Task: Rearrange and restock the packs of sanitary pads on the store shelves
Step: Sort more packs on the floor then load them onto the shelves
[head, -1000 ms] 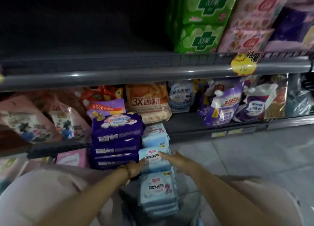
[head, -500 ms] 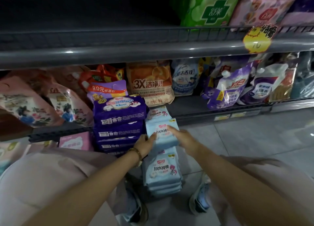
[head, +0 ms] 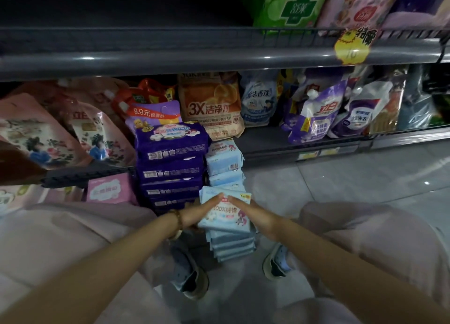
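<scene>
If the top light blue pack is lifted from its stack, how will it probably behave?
The top light blue pack looks thin and padded, so it is probably light and slightly floppy. Its smooth plastic wrap may slide on the uneven stack beneath.

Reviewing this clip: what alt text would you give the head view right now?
A person's left hand and right hand lie with straight fingers on the top light blue pack of a floor stack between their shoes. A stack of purple packs stands to its left, before a low shelf of detergent pouches.
</scene>
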Available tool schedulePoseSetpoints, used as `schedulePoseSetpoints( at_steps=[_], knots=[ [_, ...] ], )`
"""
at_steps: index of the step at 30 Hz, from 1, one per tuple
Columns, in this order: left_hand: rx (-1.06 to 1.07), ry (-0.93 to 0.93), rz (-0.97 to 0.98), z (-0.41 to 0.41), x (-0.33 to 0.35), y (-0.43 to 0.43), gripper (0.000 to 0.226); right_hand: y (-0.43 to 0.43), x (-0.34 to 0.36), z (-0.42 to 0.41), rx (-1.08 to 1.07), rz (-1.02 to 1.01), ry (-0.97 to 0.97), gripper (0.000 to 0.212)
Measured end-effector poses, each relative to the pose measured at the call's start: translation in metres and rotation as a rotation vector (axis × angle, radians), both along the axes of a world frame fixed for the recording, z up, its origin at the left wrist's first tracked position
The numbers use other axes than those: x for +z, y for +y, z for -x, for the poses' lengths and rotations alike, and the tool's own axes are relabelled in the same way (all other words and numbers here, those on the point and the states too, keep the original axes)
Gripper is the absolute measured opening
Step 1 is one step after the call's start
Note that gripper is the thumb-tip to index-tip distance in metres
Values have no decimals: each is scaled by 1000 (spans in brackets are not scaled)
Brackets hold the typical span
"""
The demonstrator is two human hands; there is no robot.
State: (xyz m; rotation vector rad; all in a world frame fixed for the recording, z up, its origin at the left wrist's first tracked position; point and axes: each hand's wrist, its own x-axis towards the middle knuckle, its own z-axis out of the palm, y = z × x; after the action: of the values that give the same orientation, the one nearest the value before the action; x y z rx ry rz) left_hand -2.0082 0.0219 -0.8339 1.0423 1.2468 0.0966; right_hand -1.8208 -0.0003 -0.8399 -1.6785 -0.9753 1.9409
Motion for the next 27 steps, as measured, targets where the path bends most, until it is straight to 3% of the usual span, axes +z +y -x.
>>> schedulePoseSetpoints(
  at_steps=[2, 5, 6, 10, 13, 15, 18, 23, 27],
  knots=[
    [36, -33, 101, -7, 3, -3, 52, 3, -3, 0, -53, -5, -23, 73],
    [81, -82, 230, -17, 0, -10, 59, 7, -8, -3, -118, 28, -59, 97],
    [90, -97, 270, -19, -2, -13, 62, 6, -6, -5, -126, 52, -46, 96],
    [165, -160, 297, -24, -9, -17, 78, -1, 4, -11, -153, 125, 92, 49],
    [220, -216, 253, -25, -11, -16, 77, -6, 17, -10, -168, 114, 132, 41],
    [268, -278, 165, -25, -5, -11, 74, -6, 27, -8, -195, 48, 115, 41],
    [250, -342, -36, -24, 17, 0, 70, -2, 45, -6, -242, -119, 46, 56],
    [234, -516, -437, -29, 98, 23, 62, 16, 118, -6, -250, -644, -43, 65],
    [233, -594, -829, -29, 174, 60, 87, 47, 185, -5, -241, -1066, -47, 79]
  ],
)
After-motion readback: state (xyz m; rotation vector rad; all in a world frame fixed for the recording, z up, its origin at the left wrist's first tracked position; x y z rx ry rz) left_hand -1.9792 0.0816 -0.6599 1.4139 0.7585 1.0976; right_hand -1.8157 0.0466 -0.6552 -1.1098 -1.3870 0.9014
